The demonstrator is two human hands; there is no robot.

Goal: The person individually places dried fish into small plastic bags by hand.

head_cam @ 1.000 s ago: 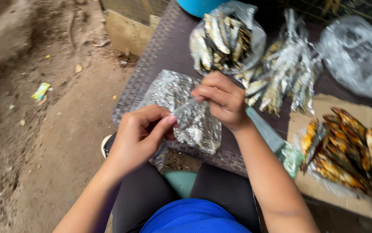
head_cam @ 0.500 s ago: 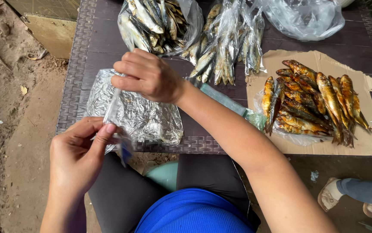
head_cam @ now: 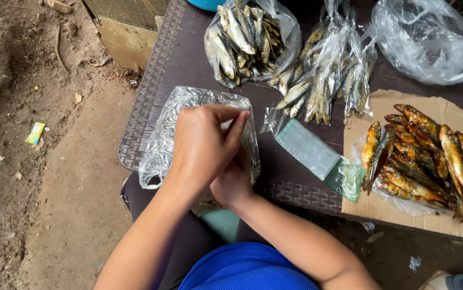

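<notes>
My left hand (head_cam: 202, 147) lies over a crumpled stack of clear plastic bags (head_cam: 159, 137) at the near left corner of a dark woven table (head_cam: 153, 64). Its fingertips pinch a thin plastic bag at the stack's right side. Tucked under it is my right hand (head_cam: 235, 185), touching the same stack, with its fingers hidden by the left hand.
An open bag of silvery dried fish (head_cam: 247, 40) and small packets of fish (head_cam: 328, 75) lie behind the stack. A flat greenish packet (head_cam: 306, 147) sits to the right. Golden smoked fish (head_cam: 430, 156) rest on cardboard (head_cam: 398, 212). Dirt ground (head_cam: 38, 188) lies left.
Before, my hands were apart with a thin bag stretched between them. They have come together on the bag stack, left over right. The view has shifted as my head moved.
</notes>
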